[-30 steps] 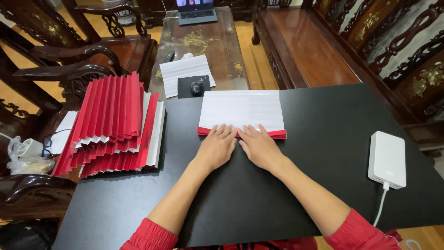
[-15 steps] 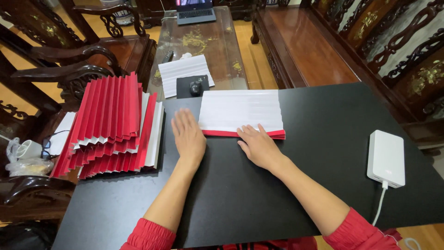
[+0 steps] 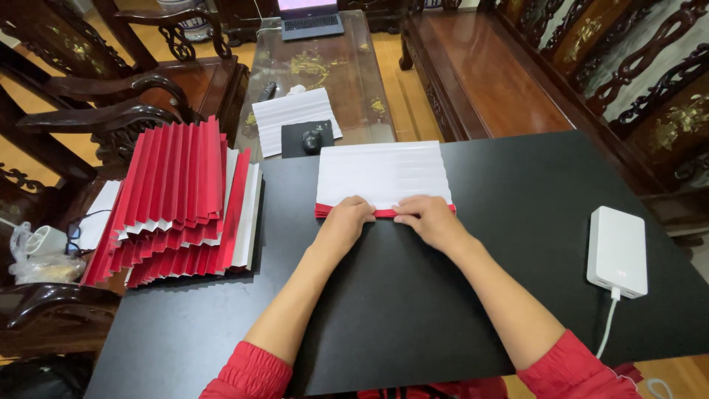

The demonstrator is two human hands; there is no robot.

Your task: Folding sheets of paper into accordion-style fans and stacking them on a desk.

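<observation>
A sheet of paper, white on top and red underneath, lies pleated (image 3: pixel 382 176) on the black table (image 3: pixel 443 310). Its folded red edge faces me. My left hand (image 3: pixel 346 220) and my right hand (image 3: pixel 427 218) both pinch that near edge, fingertips on the fold, side by side near its middle. Left of them a stack of finished red and white pleated sheets (image 3: pixel 181 203) rests fanned out at the table's left side.
A white power bank (image 3: pixel 617 251) with a white cable lies at the right. Beyond the black table stands a glass-topped table with white pleated paper (image 3: pixel 294 120), a black mouse on a pad (image 3: pixel 310 139) and a laptop (image 3: pixel 310 18). Dark wooden chairs stand left and right.
My left hand, which had lifted away to the left half a second ago, has come back to the paper's near edge. Both hands now grip the fold.
</observation>
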